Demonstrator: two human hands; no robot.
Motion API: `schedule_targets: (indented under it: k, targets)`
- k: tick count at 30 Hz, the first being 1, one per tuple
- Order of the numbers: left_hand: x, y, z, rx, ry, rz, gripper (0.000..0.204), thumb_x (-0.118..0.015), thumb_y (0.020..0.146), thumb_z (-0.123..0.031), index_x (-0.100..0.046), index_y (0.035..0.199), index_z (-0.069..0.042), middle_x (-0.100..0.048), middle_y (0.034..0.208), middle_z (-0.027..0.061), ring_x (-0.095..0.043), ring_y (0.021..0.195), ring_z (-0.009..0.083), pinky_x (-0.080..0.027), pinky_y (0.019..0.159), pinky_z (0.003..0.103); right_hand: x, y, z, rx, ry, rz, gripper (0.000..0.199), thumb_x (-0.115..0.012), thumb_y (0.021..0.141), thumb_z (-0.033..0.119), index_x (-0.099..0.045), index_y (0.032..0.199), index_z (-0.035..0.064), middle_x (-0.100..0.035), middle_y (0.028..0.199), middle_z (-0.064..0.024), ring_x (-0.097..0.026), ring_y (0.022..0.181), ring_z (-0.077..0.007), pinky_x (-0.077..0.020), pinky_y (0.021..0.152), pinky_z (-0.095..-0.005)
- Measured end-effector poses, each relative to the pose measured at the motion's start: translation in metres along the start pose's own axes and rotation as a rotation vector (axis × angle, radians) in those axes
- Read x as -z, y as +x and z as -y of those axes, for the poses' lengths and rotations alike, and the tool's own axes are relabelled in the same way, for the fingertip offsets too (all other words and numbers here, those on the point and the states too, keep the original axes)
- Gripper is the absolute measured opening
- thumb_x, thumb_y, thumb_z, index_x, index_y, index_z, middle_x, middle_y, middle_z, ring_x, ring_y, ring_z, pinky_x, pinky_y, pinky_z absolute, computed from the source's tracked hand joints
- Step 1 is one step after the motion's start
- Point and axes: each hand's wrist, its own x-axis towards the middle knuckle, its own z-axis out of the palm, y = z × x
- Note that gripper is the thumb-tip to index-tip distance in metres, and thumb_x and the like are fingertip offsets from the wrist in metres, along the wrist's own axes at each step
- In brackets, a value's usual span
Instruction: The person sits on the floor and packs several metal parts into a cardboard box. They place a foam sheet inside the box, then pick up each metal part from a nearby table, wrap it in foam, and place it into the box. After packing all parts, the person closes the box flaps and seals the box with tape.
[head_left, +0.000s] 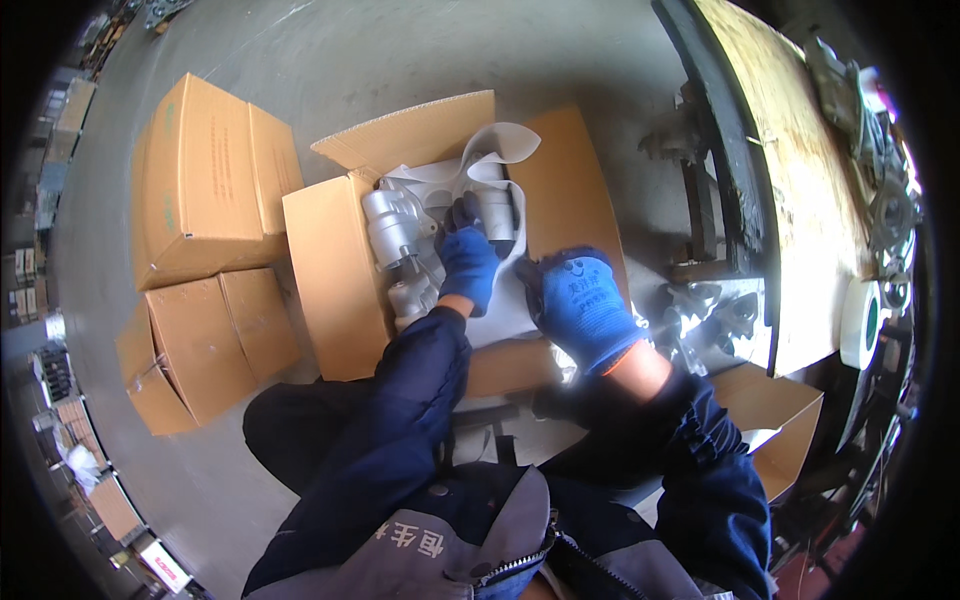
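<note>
Inside the box (335,285), the metal parts (388,218) could be knocked together if the white sheet (514,143) were tugged, though whether anything is gripped by the left hand (468,265) or right hand (582,305) cannot be told.

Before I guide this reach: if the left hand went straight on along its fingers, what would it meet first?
Probably the white packing sheet standing in the box, just ahead of the left hand; depth is unclear, so it might pass above it.
</note>
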Motion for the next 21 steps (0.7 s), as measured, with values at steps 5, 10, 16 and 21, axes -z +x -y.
schedule_targets:
  k: [5,10,16,21]
  targets:
    - [-0.045,0.005,-0.011,0.204,-0.055,0.091,0.085,-0.068,0.083,-0.035,-0.026,0.151,-0.008,-0.039,0.146,0.0250,-0.049,0.128,0.0402,-0.049,0.097,0.049,-0.036,0.028,-0.013,0.306,-0.252,-0.320,0.063,-0.059,0.086,0.015,-0.045,0.146,0.0281,-0.053,0.142,-0.0081,-0.064,0.105,-0.0258,-0.0470,0.093,-0.0415]
    - [-0.020,-0.007,-0.008,0.237,-0.375,0.106,0.095,-0.073,0.079,-0.027,-0.019,0.155,-0.008,-0.032,0.151,0.0278,-0.040,0.137,0.0432,-0.043,0.107,0.047,-0.067,0.030,-0.024,0.175,-0.313,0.055,0.064,-0.048,0.092,0.016,-0.034,0.154,0.0274,-0.054,0.141,-0.0077,-0.062,0.103,-0.0227,-0.0452,0.089,-0.0404]
    - [-0.024,0.016,-0.013,0.201,-0.412,0.078,0.087,-0.068,0.080,-0.020,-0.025,0.154,-0.011,-0.032,0.154,0.0216,-0.036,0.140,0.0419,-0.037,0.113,0.045,-0.076,0.036,-0.031,0.154,-0.156,-0.069,0.057,-0.052,0.088,0.012,-0.047,0.145,0.0143,-0.065,0.109,-0.0085,-0.065,0.098,-0.0255,-0.0493,0.084,-0.0396]
    - [-0.044,-0.002,-0.006,0.291,-0.518,0.012,0.089,-0.070,0.080,-0.025,-0.025,0.156,-0.018,-0.033,0.154,0.0199,-0.040,0.137,0.0418,-0.042,0.108,0.045,-0.080,0.031,-0.034,0.197,-0.154,0.035,0.039,-0.065,0.080,0.018,-0.062,0.119,0.0137,-0.066,0.108,-0.0090,-0.064,0.102,-0.0279,-0.0512,0.088,-0.0415]
